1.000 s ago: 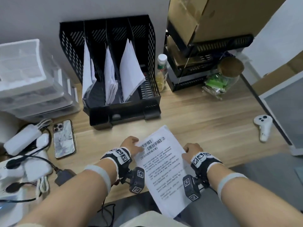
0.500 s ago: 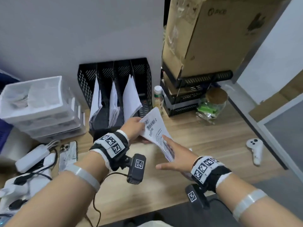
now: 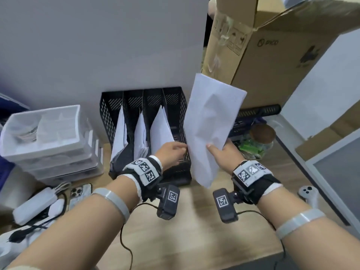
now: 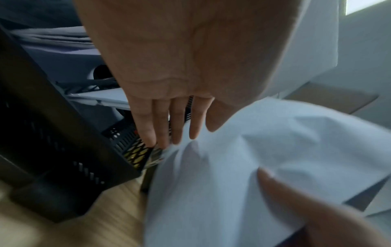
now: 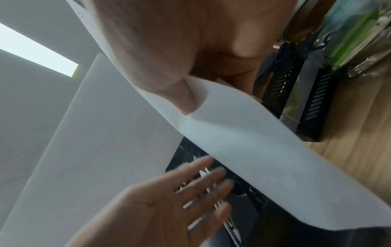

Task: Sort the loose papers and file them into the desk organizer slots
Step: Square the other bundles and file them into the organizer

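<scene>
A black mesh desk organizer (image 3: pixel 109 106) stands against the wall, with filed papers (image 3: pixel 119 133) leaning in its three left slots. My right hand (image 3: pixel 220 152) pinches a white sheet of paper (image 3: pixel 212 117) near its lower edge and holds it upright, blank side toward me, just right of the organizer's rightmost slot. The thumb (image 5: pixel 180 97) presses on the sheet (image 5: pixel 253 142). My left hand (image 3: pixel 173 151) reaches into the rightmost slot with straight fingers (image 4: pixel 160 127) that touch the sheet (image 4: pixel 253 158) at its left edge. It holds nothing.
Stacked clear drawers (image 3: pixel 42 133), a phone (image 3: pixel 79 193) and a white adapter (image 3: pixel 35 205) with cables lie left. A cardboard box (image 3: pixel 263 55) on black trays (image 3: pixel 259 110), a cork-lidded jar (image 3: pixel 261 137) and a white controller (image 3: pixel 309 193) are right. The wooden desk (image 3: pixel 194 230) lies in front.
The sheet came up off the desk and now stands upright beside the organizer. My right hand took hold of it; my left hand let go and moved to the rightmost slot.
</scene>
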### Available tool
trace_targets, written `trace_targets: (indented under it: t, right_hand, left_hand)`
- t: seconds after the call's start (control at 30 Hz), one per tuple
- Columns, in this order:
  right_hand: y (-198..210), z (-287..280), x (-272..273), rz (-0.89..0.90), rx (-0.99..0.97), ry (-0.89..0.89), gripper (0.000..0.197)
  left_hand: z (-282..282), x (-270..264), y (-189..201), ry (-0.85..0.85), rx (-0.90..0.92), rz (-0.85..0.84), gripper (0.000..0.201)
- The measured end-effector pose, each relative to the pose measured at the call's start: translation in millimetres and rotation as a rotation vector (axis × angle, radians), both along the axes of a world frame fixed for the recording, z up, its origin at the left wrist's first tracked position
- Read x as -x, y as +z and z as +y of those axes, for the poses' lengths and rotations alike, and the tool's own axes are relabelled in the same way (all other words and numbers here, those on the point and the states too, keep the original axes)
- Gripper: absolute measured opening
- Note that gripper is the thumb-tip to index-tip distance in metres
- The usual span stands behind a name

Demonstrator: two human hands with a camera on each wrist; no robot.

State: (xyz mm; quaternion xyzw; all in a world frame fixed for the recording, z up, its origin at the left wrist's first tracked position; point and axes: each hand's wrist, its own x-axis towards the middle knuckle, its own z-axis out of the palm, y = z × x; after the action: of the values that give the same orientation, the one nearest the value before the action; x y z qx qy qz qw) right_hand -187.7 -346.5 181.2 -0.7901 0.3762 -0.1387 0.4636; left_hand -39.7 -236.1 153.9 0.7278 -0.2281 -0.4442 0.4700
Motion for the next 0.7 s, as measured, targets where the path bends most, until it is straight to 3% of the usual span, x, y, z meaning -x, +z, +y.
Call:
trace_targets:
  t: [0.07,0.33,0.5,0.6,0.7]
  right_hand:
    - [-1.7,-6.5,-18.2,0.011,-0.014,0.002,0.032]
    - [-21.8,-25.4,-96.2,0.054,-0.021,-0.008,0.041]
    - [-36.3,-27.8,-127.6,0.026,-0.017,-0.158,0.038]
    - [-52.4,-24.4,-139.3,0.144,-0.053,-0.103,0.038]
    - [-68.6,-20.6,-144.1,0.351,0.088,0.043,0.038]
  left_hand:
    - [-3.7,-8.0,-10.2,-0.045,-0.047,-0.04,0.043]
    - [-23.6,-40.8,-36.7,-0.057,-0.011,0.227,0.09]
    - [-23.6,-53.1,-44.5,-0.05,-0.003,0.189,0.087]
    - [-20.3,-60.1,-43.3,-0.044,0.006,0.165,0.081]
    - [-17.1,-66.0,-42.8,-0.033,0.017,0.14,0.079]
